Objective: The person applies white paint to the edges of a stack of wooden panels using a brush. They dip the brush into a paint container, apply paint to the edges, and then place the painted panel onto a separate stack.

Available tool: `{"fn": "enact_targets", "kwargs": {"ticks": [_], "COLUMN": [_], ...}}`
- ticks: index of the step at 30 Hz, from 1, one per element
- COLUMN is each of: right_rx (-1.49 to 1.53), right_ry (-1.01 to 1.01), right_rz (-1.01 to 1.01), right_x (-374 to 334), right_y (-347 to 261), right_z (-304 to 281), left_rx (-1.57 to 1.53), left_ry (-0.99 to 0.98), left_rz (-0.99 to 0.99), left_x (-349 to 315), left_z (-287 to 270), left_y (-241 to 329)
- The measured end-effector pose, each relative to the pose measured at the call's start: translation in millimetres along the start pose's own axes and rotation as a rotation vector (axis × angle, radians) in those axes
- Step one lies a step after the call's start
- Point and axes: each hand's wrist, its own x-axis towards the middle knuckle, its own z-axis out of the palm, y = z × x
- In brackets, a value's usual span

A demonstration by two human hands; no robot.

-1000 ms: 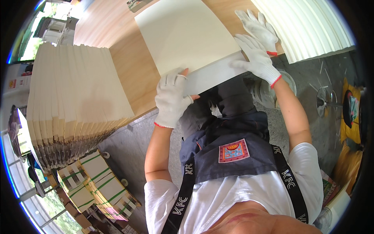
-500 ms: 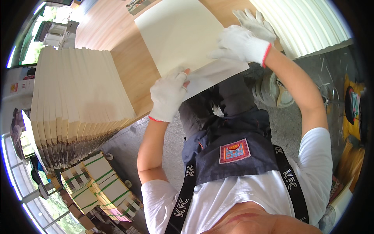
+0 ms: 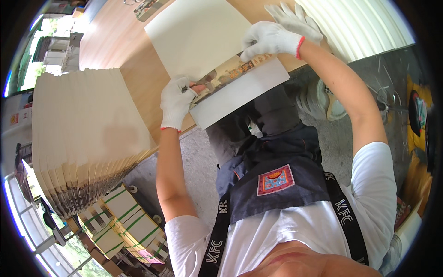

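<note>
A large cream sheet of paper [image 3: 198, 34] lies on the wooden table in front of me. Along its near side a printed strip [image 3: 235, 71] with picture and lettering shows, and a plain white flap [image 3: 240, 94] hangs over the table edge. My left hand [image 3: 177, 102], in a white knitted glove with bare fingertips showing, pinches the sheet's near left corner. At the near right corner my gloved right hand [image 3: 272, 40] is closed on the sheet, its fingers bent over the edge. What lies under the right fingers is hidden.
Fanned cream sheets [image 3: 87, 111] are piled on the left. Thick white folded sheets [image 3: 360, 27] lie at the far right, beside a loose white glove [image 3: 295, 21]. A small printed block [image 3: 148, 9] sits at the back. Green-strapped bundles [image 3: 127, 217] stand low at left.
Both hands have moved away from me and a little left with the sheet. Its near edge has been raised and turned, so the printed strip now shows above the white flap.
</note>
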Motion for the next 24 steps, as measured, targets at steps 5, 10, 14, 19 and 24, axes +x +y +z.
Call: {"fn": "enact_targets", "kwargs": {"ticks": [5, 10, 14, 19, 24], "right_rx": [0.046, 0.035, -0.025, -0.081, -0.159], "right_ry": [0.072, 0.137, 0.212, 0.204, 0.214], "right_rz": [-0.128, -0.201, -0.267, -0.238, -0.267], "right_x": [1.0, 2.0, 4.6, 2.1, 7.7], "right_y": [13.6, 22.1, 26.9, 23.9, 26.1], "right_z": [11.0, 19.3, 24.7, 21.1, 25.1], "left_rx": [0.021, 0.064, 0.362, 0.676, 1.024], "left_ry": [-0.045, -0.131, -0.218, -0.550, -0.904], "left_rz": [-0.002, -0.001, -0.050, 0.440, 0.665], "left_x": [3.7, 9.7, 15.7, 55.8, 90.9], "left_z": [-3.7, -9.2, -22.3, -30.1, -5.2], "left_y": [-9.9, -7.9, 49.0, 78.6, 96.6]}}
